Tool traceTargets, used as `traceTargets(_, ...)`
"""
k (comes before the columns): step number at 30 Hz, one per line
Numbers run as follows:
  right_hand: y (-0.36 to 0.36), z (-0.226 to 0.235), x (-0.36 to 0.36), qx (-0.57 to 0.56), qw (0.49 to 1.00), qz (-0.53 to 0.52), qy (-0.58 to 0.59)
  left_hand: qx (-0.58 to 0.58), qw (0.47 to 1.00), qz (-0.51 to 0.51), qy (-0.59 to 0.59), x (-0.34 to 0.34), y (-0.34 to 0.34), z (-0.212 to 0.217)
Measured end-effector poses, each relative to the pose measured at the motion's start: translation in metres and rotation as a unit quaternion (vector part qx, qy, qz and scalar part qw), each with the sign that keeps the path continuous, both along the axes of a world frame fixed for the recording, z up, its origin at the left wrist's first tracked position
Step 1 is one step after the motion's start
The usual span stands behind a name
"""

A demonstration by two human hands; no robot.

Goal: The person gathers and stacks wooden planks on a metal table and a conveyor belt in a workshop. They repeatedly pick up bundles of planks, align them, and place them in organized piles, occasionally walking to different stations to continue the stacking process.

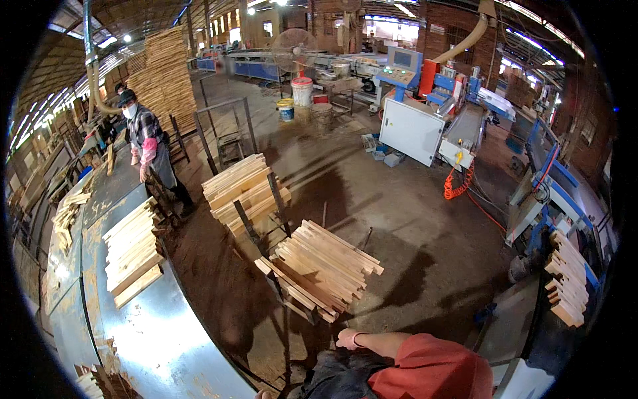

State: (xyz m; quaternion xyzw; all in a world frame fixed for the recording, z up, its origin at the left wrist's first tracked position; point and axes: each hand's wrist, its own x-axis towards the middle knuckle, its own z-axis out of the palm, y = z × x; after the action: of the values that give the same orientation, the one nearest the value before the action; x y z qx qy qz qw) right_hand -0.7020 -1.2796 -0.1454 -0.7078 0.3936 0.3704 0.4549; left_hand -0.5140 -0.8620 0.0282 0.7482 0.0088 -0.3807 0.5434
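A long grey metal workbench (166, 332) curves along my left side, dusty and scuffed, and carries a stack of pale cut wood slats (133, 251), with a smaller heap of short wood offcuts (69, 214) further up it. On the brown sawdust floor before me stand two dark metal racks: the near one holds a fanned pile of light wooden boards (325, 266), the one behind it a second bundle of planks (244, 189). To my right, a tier of short wood blocks (568, 286) sits on a blue machine (551, 193), beyond which a white cabinet (412, 130) stands. At the far end of the bench a co-worker in a plaid shirt and pink sleeve guards (147, 136) leans over it.

My right hand (347, 339), in a pinkish glove below an orange-red sleeve, hangs just short of the near pile, touching none of the boards; whether its fingers are spread or curled I cannot tell. A sliver of my left hand (264, 395) shows at the bottom edge, its pose unreadable.
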Motion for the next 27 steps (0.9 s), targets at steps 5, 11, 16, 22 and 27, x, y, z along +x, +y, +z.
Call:
traceTargets(5,-0.008,0.017,-0.023,-0.098,0.994,-0.049,-0.022,0.052,0.988,-0.108,-0.099,0.056,-0.014,-0.003)
traceTargets(11,-0.032,-0.001,-0.094,-0.140,0.990,-0.005,0.024,0.094,0.957,-0.213,-0.171,0.088,-0.040,-0.055)
traceTargets(16,-0.065,-0.026,-0.175,-0.100,0.990,-0.067,0.077,0.071,0.939,-0.257,-0.218,0.073,-0.098,-0.054)
traceTargets(22,-0.109,-0.065,-0.317,-0.045,0.967,-0.250,0.037,0.128,0.913,-0.340,-0.183,-0.028,-0.243,0.018)
traceTargets(27,-0.143,-0.093,-0.468,-0.091,0.991,-0.085,-0.046,0.001,0.927,-0.367,-0.081,-0.145,-0.416,0.017)
